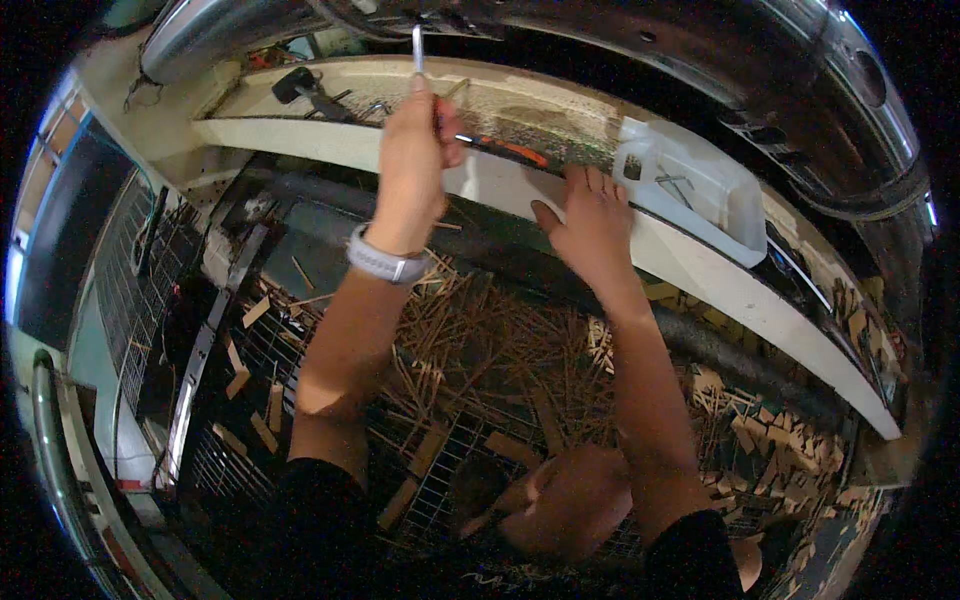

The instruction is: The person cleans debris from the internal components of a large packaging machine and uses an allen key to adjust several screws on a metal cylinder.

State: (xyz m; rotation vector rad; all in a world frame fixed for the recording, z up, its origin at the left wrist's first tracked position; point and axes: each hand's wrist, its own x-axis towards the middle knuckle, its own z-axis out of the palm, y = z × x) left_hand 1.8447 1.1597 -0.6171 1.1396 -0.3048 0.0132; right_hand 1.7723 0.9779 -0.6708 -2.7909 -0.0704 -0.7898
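My left hand [412, 150] is raised over the pale ledge and closed around a slim silver wrench-like tool [418, 48]. The tool points up toward the dark machine part [640, 40], and its far end is hard to make out. Lower and to the right, my right hand [592, 215] rests on the pale ledge [500, 185], thumb apart and fingers laid over its far edge. Between the hands, a screwdriver with an orange handle [512, 150] lies along the ledge. A translucent white plastic tub [740, 215] stands just right of my right hand, with a metal tool [676, 184] inside.
A black-headed mallet [296, 86] and hex keys [376, 108] lie in the trough at the far left. Below my arms, thin wooden sticks [490, 345] and small flat wood pieces [780, 435] cover wire racks [440, 490]. A dark cable [860, 205] hangs at the right.
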